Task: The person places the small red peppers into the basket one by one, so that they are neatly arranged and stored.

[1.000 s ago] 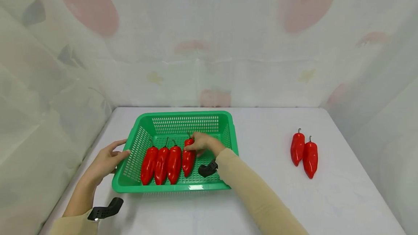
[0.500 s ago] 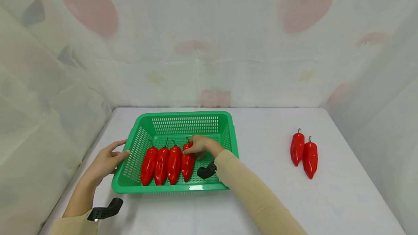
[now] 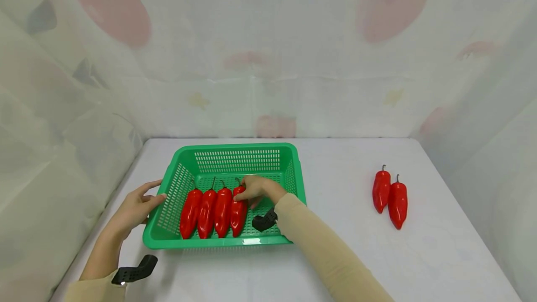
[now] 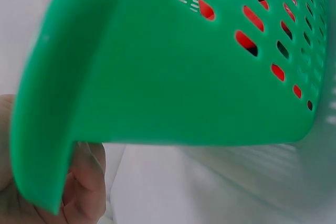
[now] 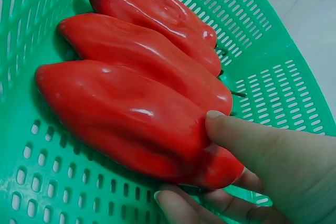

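Note:
A green plastic basket [image 3: 222, 241] holds several red peppers lying side by side, stems toward the far side. My right hand [image 3: 255, 188] reaches inside and pinches the rightmost pepper [image 3: 238, 218] near its stem end. In the right wrist view, the thumb presses that pepper [image 5: 126, 116] from above while the fingers sit below it. The pepper lies against or very close to its neighbour [image 3: 223, 211]. At the basket's left side, my left hand [image 3: 136, 206] grips the rim, thumb on top. Part of that hand [image 4: 81, 182] shows behind the rim in the left wrist view.
Two more red peppers, a left one [image 3: 381, 190] and a right one [image 3: 397, 204], lie together on the white table [image 3: 335, 171] to the right. A patterned white curtain [image 3: 268, 59] hangs behind the table and along both sides.
My right hand has moved the rightmost pepper left and slightly nearer, closing the gap to the row and lining it up with the others. The left hand stays on the rim.

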Available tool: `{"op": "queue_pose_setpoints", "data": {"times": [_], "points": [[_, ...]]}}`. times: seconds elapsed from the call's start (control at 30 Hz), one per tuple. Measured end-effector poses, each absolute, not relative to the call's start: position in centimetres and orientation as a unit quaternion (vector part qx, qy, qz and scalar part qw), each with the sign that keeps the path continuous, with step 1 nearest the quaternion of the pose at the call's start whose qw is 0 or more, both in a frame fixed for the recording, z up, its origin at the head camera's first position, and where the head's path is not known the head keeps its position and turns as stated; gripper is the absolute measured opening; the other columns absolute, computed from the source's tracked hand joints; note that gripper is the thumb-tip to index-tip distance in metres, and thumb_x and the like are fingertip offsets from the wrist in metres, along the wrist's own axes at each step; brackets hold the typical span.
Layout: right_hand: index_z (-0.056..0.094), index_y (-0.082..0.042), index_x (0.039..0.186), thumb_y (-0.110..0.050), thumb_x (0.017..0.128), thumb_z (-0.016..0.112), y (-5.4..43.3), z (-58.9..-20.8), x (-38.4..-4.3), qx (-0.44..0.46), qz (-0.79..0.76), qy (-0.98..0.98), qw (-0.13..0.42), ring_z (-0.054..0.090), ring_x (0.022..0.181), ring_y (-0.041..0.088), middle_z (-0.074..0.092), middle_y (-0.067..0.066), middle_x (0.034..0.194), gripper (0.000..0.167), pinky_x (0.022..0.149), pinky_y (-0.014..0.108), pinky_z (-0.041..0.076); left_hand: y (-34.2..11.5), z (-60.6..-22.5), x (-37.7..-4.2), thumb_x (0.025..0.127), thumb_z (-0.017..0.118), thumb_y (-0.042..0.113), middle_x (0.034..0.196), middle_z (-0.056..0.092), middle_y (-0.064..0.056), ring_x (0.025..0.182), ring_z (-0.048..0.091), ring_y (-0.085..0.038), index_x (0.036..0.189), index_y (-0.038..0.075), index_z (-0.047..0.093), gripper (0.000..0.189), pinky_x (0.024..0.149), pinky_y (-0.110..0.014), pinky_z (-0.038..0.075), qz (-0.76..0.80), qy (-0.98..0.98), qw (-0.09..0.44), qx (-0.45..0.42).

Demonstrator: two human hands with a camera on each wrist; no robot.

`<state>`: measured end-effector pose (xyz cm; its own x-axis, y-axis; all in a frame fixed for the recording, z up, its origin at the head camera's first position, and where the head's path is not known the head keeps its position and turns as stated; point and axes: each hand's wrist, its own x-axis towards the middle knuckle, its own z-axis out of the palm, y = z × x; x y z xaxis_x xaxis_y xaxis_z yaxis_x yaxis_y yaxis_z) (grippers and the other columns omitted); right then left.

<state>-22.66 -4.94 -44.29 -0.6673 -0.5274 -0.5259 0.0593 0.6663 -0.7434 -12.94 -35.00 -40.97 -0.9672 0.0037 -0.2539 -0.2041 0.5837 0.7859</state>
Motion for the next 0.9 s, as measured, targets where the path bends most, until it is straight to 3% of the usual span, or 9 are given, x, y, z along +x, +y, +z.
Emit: {"op": "queue_pose_setpoints", "data": {"times": [0.5, 0.9], "points": [[0.033, -0.002, 0.138, -0.023, 0.089, 0.061, -4.82, -43.92, -22.33, -0.153, -0.372, 0.831, 0.385, 0.067, 0.074, 0.023, 0.06, 0.011, 0.097, 0.06, 0.063, 0.032, 0.056, -35.09, -41.0, -13.02, 0.094, 0.05, 0.037, 0.114, 0.054, -0.034, 0.076, 0.066, -0.024, 0.147, 0.007, 0.018, 0.069, 0.062, -0.039, 0.056, 0.447, 0.886, 0.113, -0.056], [0.034, -0.001, 0.137, -0.025, 0.09, 0.059, -4.63, -44.28, -22.6, -0.137, -0.393, 0.817, 0.399, 0.067, 0.075, 0.023, 0.055, 0.014, 0.113, 0.058, 0.061, 0.033, 0.056, -34.99, -40.97, -13.01, 0.094, 0.05, 0.037, 0.114, 0.054, -0.034, 0.076, 0.066, -0.024, 0.146, 0.006, 0.018, 0.069, 0.062, -0.039, 0.056, 0.451, 0.883, 0.115, -0.056]]}}
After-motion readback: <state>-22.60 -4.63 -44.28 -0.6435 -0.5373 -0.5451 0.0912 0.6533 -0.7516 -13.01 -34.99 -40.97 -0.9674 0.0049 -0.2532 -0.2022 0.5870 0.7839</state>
